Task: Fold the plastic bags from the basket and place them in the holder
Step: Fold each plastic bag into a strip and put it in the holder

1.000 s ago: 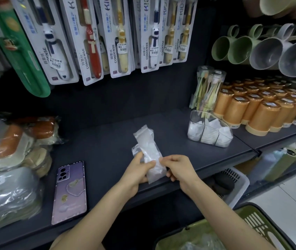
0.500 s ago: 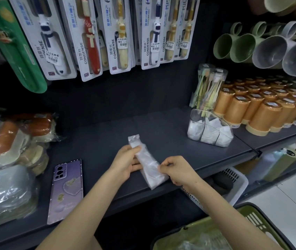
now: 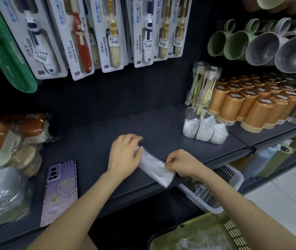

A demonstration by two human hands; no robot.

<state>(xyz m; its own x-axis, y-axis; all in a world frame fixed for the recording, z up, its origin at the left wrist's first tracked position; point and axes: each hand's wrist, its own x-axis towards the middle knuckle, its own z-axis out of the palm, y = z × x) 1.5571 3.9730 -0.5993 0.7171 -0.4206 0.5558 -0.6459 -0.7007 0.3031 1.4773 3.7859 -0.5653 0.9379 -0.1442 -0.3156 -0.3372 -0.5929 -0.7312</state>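
Pressing down now, left hand [image 3: 123, 154] lies flat-fingered on bag [image 3: 154, 168], earlier pinch gone; right hand [image 3: 183, 164] still pinches bag's near end.

A single view is given, taken by a wide-angle camera worn on the head and tilted forward and down onto a dark grey metal shop shelf [image 3: 93, 141]. The shelf is seen from near, with both forearms brought in from 6 o'clock. The left hand [image 3: 124, 156], the right hand [image 3: 183, 164] and the folded translucent plastic bag [image 3: 154, 168] are framed just below centre. Carded toothbrush packs [image 3: 111, 33] are caught at 12 o'clock, bowed by the lens, and an olive-green plastic lattice basket [image 3: 233, 230] is cut off at 5 o'clock.
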